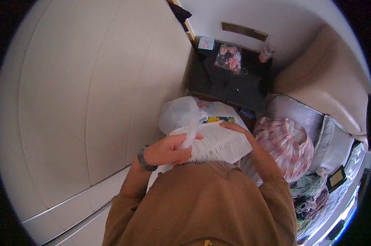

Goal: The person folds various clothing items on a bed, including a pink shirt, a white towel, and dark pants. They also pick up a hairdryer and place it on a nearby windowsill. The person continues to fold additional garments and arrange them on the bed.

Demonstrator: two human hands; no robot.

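My left hand (170, 149), with a dark band on its wrist, grips a bunched part of a translucent white plastic bag (176, 113). Printed sheets of paper (219, 143) lie just in front of my body, at the bag's mouth. On their far right edge rests my right hand (236, 128), with the fingers over the paper and the thumb hidden. A yellow, green and blue printed item (220, 119) shows behind the sheets, against the bag. How far the sheets are inside the bag I cannot tell.
Beyond the bag stands a dark bedside table (225, 83) with a floral-patterned item (230, 58), a small light blue box (206, 43) and a pink cup (266, 54). Beige panels (111, 92) rise on the left. At right, a pink checked fabric bundle (285, 147) lies by grey pillows (333, 144) and a tablet (336, 179).
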